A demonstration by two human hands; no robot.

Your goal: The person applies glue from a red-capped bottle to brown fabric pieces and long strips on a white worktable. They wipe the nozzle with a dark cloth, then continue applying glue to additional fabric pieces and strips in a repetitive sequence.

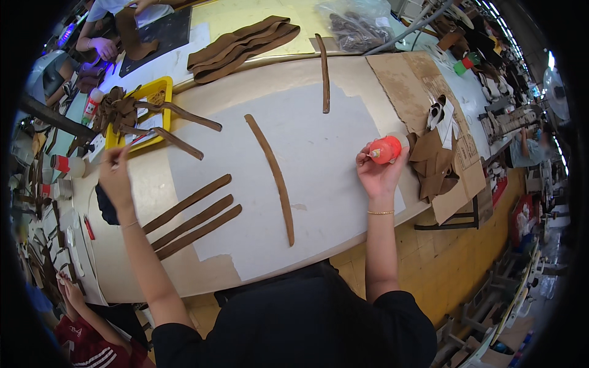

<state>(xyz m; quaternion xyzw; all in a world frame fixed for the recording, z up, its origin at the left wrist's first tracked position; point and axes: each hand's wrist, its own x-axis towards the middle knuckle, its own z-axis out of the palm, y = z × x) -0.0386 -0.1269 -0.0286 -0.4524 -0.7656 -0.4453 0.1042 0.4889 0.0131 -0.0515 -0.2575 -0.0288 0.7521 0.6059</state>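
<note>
Right hand [379, 173] was closed around a small red-orange bottle [385, 149], held upright above the tabletop [294, 73] near its right edge. Left hand [115, 175] reached out beside the yellow tray [161, 86], fingers pinched on a thin tool; its tip was too small to make out. Between the hands, a long curved brown strip [273, 175] lay on grey paper [331, 184]. Three brown strips [193, 218] lay side by side near the left forearm. A clear plastic bag [356, 24] of dark pieces sat at the far edge.
</note>
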